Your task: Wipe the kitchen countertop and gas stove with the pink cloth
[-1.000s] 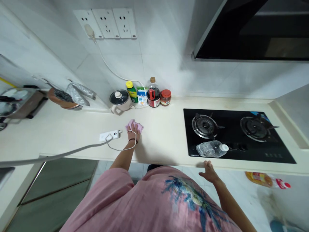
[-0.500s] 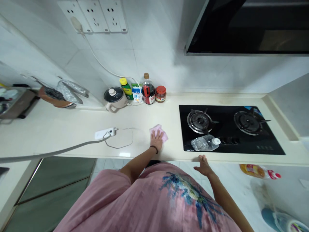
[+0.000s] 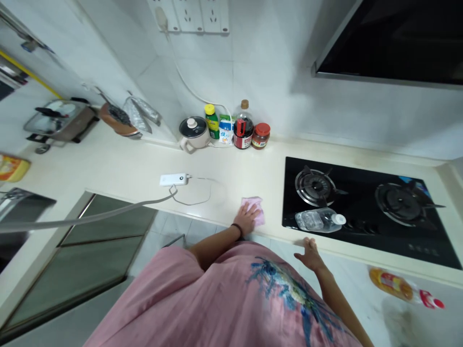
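Observation:
My left hand presses a crumpled pink cloth flat on the cream countertop, its fingers spread over it near the front edge. A dark band circles that wrist. At the counter's front edge, just below the black gas hob, my right hand rests with thumb apart and nothing in it. Lying on its side on the hob is a clear plastic bottle with a white cap. Left of the cloth lies a white power bank with a thin white cable.
Along the wall stand a small lidded pot, a green bottle, a white packet, a dark sauce bottle and a red-lidded jar. A range hood overhangs the right. An oil bottle lies below the counter.
My left hand has slid the pink cloth from beside the power bank rightward and toward the counter's front edge. My right hand has stayed at the edge. The view has shifted.

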Demonstrator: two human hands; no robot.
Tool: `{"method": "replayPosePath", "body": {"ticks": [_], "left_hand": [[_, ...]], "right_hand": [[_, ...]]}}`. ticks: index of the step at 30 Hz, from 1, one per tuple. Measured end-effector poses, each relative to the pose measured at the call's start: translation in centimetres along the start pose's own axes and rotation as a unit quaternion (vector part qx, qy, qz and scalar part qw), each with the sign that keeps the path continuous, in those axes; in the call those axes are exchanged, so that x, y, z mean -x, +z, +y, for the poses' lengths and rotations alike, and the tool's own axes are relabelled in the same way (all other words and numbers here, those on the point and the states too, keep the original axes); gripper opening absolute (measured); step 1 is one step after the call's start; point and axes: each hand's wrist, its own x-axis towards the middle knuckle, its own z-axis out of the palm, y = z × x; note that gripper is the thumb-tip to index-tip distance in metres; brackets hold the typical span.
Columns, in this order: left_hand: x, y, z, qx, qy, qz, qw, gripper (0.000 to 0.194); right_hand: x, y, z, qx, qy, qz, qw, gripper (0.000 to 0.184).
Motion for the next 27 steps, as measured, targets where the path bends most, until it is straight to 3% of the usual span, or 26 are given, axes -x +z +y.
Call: {"method": "replayPosePath", "body": {"ticks": [9, 12, 14, 17, 20, 27], "left_hand": [[8.2, -6.9, -15.3, -0.005, -0.275, 0.076, 0.958, 0.072], [10.0, -8.5, -18.2, 0.007, -0.347, 0.088, 0.934, 0.073], [10.5, -8.7, -18.8, 0.018, -0.393, 0.086, 0.915, 0.071], [10.0, -8.0, -17.7, 0.022, -0.436, 0.086, 0.895, 0.070], [8.7, -6.3, -14.7, 0.018, -0.422, 0.085, 0.903, 0.073], [4.2, -1.0, -3.5, 0.001, -0.163, 0.013, 0.987, 0.073]], "right_hand": [[-0.7, 0.1, 0.2, 0.039, 0.005, -0.011, 0.999, 0.107], [-0.7, 0.2, 0.2, 0.031, -0.015, 0.006, 0.999, 0.104], [-0.5, 0.3, 0.2, 0.026, -0.018, 0.008, 0.999, 0.105], [0.0, 0.2, 0.0, 0.021, -0.006, -0.003, 1.000, 0.107], [0.4, 0.0, -0.4, 0.013, 0.008, -0.014, 1.000, 0.111], [0.8, 0.0, -0.8, 0.016, 0.004, -0.027, 0.999, 0.111]]}}
